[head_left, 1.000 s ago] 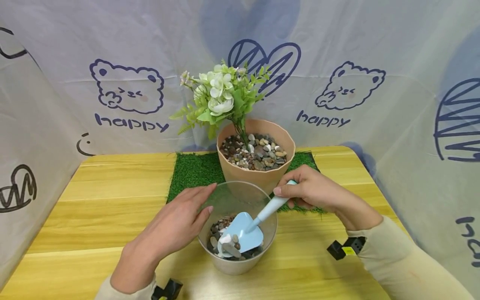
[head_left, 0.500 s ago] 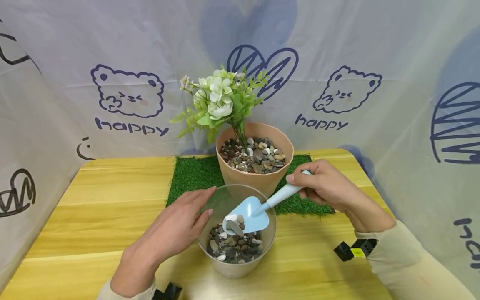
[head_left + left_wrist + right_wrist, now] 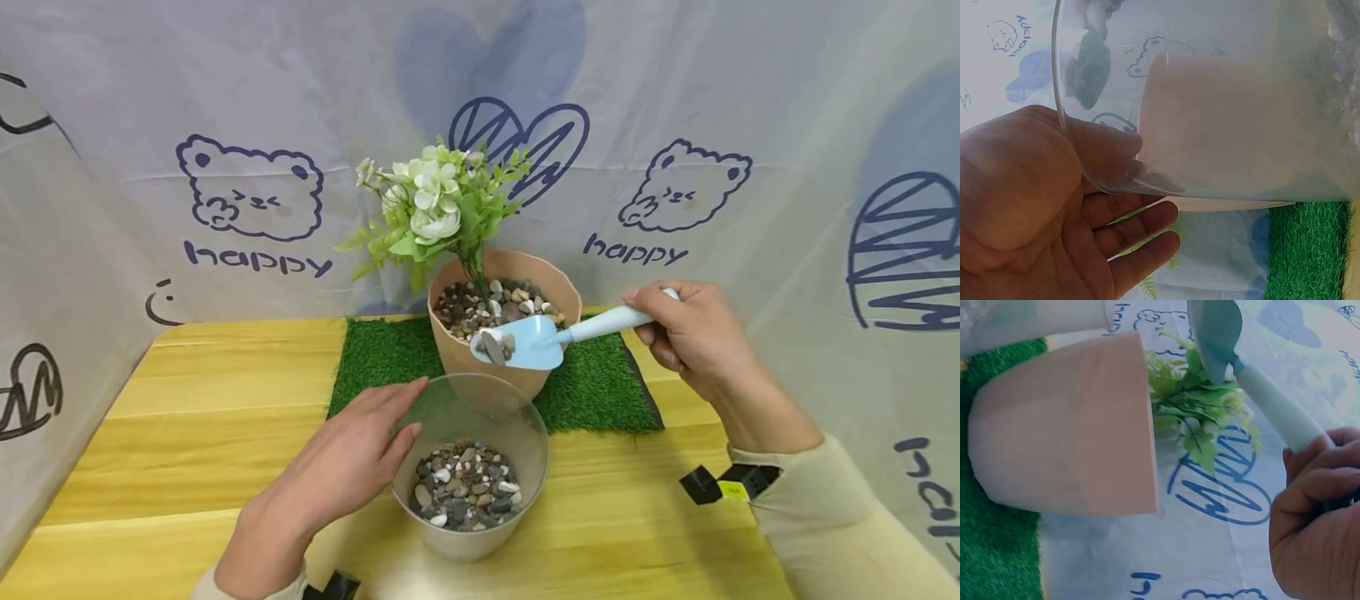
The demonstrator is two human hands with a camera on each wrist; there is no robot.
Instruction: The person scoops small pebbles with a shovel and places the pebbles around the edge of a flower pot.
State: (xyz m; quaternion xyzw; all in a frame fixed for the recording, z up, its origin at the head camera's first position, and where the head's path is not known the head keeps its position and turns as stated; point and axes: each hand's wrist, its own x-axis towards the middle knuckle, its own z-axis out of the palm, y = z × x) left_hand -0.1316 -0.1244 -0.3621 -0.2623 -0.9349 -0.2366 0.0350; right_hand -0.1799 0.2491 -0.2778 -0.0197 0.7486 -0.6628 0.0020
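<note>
My right hand [image 3: 701, 342] grips the pale handle of a light blue hand trowel [image 3: 536, 337]. Several pebbles [image 3: 495, 345], grey and white, lie on its blade, which is in front of the rim of a peach flowerpot [image 3: 456, 357]. In the right wrist view the trowel [image 3: 1219, 337] shows above the pot's opening [image 3: 1072, 431]. At the left side of a clear plastic bucket [image 3: 480, 546], my left hand [image 3: 341, 458] rests against the rim with its fingers fairly straight. Mixed pebbles [image 3: 465, 487] cover the bucket's bottom.
White artificial flowers [image 3: 435, 196] with green leaves stand in the pot among stones. Beneath the pot lies a green turf mat [image 3: 382, 354] on a wooden table [image 3: 202, 417]. A printed cloth [image 3: 390, 67] hangs behind and at both sides.
My right hand has lifted the trowel with its pebbles out of the bucket, moving it up and right toward the pot. My left hand has stayed by the bucket's rim.
</note>
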